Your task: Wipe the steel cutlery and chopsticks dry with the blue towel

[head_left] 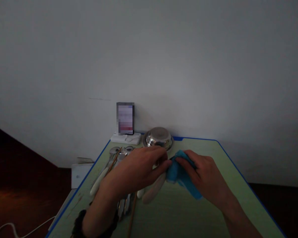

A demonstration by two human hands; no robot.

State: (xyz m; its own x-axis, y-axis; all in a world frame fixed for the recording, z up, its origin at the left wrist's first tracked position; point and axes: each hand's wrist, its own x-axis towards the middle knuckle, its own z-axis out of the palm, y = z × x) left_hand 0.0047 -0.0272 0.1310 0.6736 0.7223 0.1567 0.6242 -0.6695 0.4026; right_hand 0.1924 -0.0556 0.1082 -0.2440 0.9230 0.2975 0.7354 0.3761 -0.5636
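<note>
My right hand (203,172) is closed on a bunched blue cloth (186,181), pinching it between thumb and fingers above the table. Next to it, my left hand (146,167) is closed, its thumb and fingertips meeting the cloth's left edge. A white-handled utensil (154,190) slants down from under the left fingers, its handle blurred. Its other end is hidden by the hands and cloth, so its kind does not show. Under and beyond my left forearm lie metal spoons (115,150), a wooden chopstick (132,215) and another white handle (99,181).
An upturned metal bowl (159,137) sits at the table's back edge by the wall. Left of it, a phone (125,118) stands on a white base (125,138). The pale green table (213,218) has a blue rim. A white box (80,173) stands beyond its left side.
</note>
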